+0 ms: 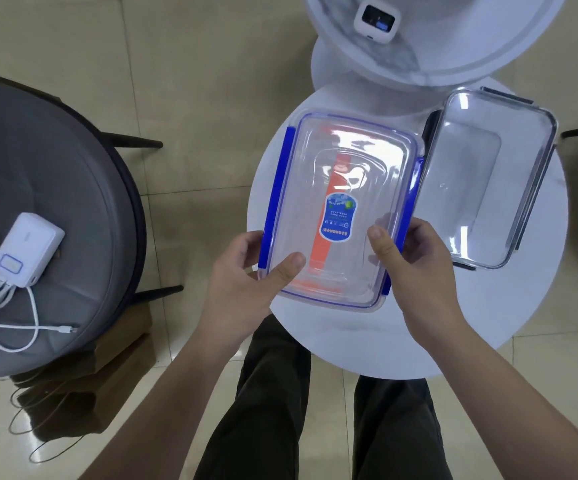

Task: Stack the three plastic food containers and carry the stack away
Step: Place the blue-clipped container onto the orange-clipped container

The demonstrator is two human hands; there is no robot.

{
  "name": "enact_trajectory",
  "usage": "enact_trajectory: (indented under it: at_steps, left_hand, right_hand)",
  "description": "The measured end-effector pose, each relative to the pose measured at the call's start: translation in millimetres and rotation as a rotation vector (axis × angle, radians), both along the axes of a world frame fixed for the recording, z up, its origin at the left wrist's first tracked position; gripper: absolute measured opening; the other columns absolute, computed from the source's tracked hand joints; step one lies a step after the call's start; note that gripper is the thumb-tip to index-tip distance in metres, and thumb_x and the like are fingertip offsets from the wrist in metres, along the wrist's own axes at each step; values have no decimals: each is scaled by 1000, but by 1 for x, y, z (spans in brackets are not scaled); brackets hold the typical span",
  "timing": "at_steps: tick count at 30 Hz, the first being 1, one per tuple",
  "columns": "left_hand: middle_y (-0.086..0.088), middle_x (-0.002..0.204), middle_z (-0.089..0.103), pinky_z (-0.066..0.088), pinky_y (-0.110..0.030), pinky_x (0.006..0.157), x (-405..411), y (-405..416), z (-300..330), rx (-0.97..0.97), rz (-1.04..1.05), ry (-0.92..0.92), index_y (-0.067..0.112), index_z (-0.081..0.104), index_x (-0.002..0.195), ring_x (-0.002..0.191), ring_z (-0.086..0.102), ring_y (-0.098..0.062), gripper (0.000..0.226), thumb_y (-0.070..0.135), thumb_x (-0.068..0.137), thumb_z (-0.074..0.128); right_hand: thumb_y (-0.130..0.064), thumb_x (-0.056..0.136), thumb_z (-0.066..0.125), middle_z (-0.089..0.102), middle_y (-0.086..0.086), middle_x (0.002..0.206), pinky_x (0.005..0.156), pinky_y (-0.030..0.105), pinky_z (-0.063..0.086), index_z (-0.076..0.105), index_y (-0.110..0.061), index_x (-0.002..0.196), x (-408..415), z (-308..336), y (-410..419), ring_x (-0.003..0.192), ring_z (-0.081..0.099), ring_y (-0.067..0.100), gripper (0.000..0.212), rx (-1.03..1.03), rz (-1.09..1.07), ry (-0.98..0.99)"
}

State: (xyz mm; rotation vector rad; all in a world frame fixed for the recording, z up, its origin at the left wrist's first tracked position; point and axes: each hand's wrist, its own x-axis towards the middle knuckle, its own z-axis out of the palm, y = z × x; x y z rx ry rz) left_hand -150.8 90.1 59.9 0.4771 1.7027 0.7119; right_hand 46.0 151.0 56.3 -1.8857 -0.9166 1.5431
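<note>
A clear plastic container with blue side clips (339, 188) and a blue label on its lid is held over the small round white table (523, 306). My left hand (246, 275) grips its near left corner, thumb on the lid. My right hand (415, 261) grips its near right corner, thumb on top too. Orange shows through the clear lid, perhaps a second container beneath; I cannot tell. A clear container with dark grey clips (481, 181) lies on the table to the right, touching or nearly touching the held one.
A larger round white table (454, 64) stands beyond, with a small white device (375, 19) on it. A grey round chair (55, 188) at the left carries a white power bank (26, 251) and cables. My legs stand just before the small table on a tiled floor.
</note>
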Motion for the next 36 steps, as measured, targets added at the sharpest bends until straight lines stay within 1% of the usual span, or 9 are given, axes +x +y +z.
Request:
enact_trajectory:
  at_steps: [4,6,8,11,16,21,26,31,36]
  left_hand:
    - [8,111,72,56,-12,66,0,-3,-2,10,108,-23,19,62,118,102,71,-4,61,57,71,63]
    - [5,109,73,56,-15,68,-2,-3,-4,-30,164,-9,16,64,117,99,72,-5,59,60,79,53]
    - [2,110,73,58,-24,79,-7,-6,-13,-83,213,28,17,65,115,103,71,-12,43,51,94,51]
    - [5,112,73,59,-36,92,-14,-11,-26,-139,211,58,21,66,116,108,69,-15,23,34,100,56]
    - [8,121,71,62,-25,81,-13,-17,-30,-107,47,-19,23,61,130,111,69,-12,46,25,87,76]
    - [3,124,70,62,-38,89,-5,-18,-27,-87,1,61,21,60,133,111,68,-16,72,42,66,76]
    - [-1,120,71,62,-35,88,-2,-19,-33,-103,19,80,18,62,131,109,69,-20,59,33,76,79]
    - [-1,117,72,61,-18,75,-1,-23,-41,-79,51,70,17,64,128,106,70,-19,51,21,80,80]
    - [-3,115,73,63,-30,83,3,-25,-47,-78,97,53,15,64,125,104,71,-18,50,23,80,81]
  right_hand:
    - [-48,77,66,70,-3,113,78,24,58,60,-14,119,2,-1,-3,103,67,12,55,11,-69,28]
    - [-44,86,61,70,-11,107,79,24,57,60,-16,117,5,-5,-7,101,67,8,42,-8,-143,36]
    - [-34,97,57,70,-15,101,80,27,57,60,-17,112,9,-11,-11,98,68,8,22,-35,-200,30]
    - [-20,98,59,70,-4,109,81,33,59,60,-13,117,15,-20,-19,96,68,11,20,-88,-208,-27]
    - [-9,88,72,72,2,115,82,36,59,63,-12,120,18,-35,-35,104,69,17,33,-199,-73,-58]
    - [-10,85,76,73,3,114,84,34,59,66,-12,120,16,-36,-38,104,70,17,37,-215,35,-68]
    - [-3,85,74,74,0,108,68,14,57,66,-10,119,20,-39,-35,93,71,8,35,-200,83,-72]
    - [-2,85,73,73,-5,103,62,11,55,65,-10,119,20,-39,-32,88,71,3,36,-207,91,-54]
    - [0,85,73,73,-5,99,62,12,55,64,-8,118,21,-41,-31,81,71,-3,35,-220,77,-18]
